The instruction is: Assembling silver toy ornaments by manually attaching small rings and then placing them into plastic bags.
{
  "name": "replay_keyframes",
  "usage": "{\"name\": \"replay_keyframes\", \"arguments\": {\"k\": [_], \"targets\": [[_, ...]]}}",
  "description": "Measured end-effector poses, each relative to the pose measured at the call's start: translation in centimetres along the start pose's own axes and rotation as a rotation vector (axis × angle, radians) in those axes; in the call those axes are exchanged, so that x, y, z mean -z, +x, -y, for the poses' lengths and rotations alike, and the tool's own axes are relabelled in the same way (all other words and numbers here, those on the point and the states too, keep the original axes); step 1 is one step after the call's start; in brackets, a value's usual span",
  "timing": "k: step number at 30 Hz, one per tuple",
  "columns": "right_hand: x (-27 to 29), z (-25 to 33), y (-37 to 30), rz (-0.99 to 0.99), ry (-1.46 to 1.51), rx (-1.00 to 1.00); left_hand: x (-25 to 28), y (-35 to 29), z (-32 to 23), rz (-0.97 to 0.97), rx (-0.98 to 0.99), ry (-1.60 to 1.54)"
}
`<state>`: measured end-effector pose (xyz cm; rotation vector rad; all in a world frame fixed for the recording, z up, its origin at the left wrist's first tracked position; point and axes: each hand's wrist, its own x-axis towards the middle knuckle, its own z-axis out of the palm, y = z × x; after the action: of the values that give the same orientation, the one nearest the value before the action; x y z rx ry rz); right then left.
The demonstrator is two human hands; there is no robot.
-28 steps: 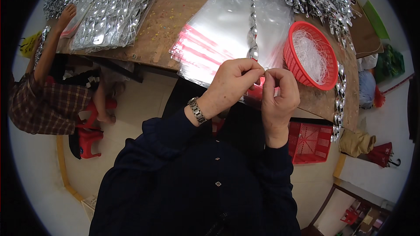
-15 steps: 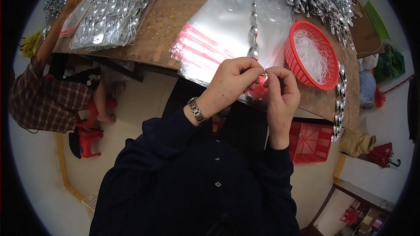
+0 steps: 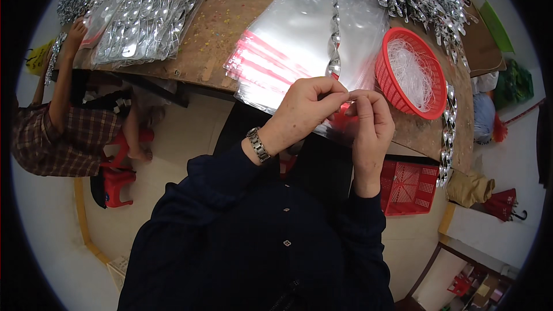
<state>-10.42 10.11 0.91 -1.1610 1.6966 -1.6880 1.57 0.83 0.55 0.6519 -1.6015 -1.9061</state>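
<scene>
A silver twisted foil strip [image 3: 334,29] lies lengthwise over a stack of clear plastic bags with pink-red edges [image 3: 271,52]. Its lower end reaches the fingers of my left hand [image 3: 305,103], which are closed in a pinch around it. Close beside, my right hand [image 3: 373,121] also pinches, thumb against forefinger, with the fingertips almost meeting those of the left. Whatever sits between the right fingertips is too small to make out. Both hands hover over the front edge of the bag stack.
A red basket [image 3: 385,75] of clear thread [image 3: 410,72] stands right of the bags. Silver strips heap along the back of the wooden table [image 3: 216,29]; more [image 3: 448,132] hang over its right edge. A co-worker [image 3: 63,121] sits at left. A red crate [image 3: 409,190] is below.
My right fingertips have shifted slightly, and the shiny bit between the hands no longer shows. My left hand has hardly moved. The co-worker's arm has drawn down and left.
</scene>
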Motion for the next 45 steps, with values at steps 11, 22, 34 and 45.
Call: {"name": "replay_keyframes", "arguments": {"k": [11, 22, 34, 45], "targets": [[0.2, 0.1, 0.1, -0.003, -0.028, 0.028, -0.2, -0.2, -0.3, -0.02, -0.021, 0.0], [1.0, 0.5, 0.6, -0.041, 0.13, -0.006, -0.2, -0.1, 0.3, 0.04, -0.06, 0.033], [3.8, 0.7, 1.6, 0.044, 0.685, 0.016, 0.5, 0.0, -0.2, -0.12, -0.165, 0.227], [5.2, 1.9, 2.3, 0.033, 0.513, 0.024, 0.9, -0.2, -1.6, -0.001, -0.087, 0.159]]}}
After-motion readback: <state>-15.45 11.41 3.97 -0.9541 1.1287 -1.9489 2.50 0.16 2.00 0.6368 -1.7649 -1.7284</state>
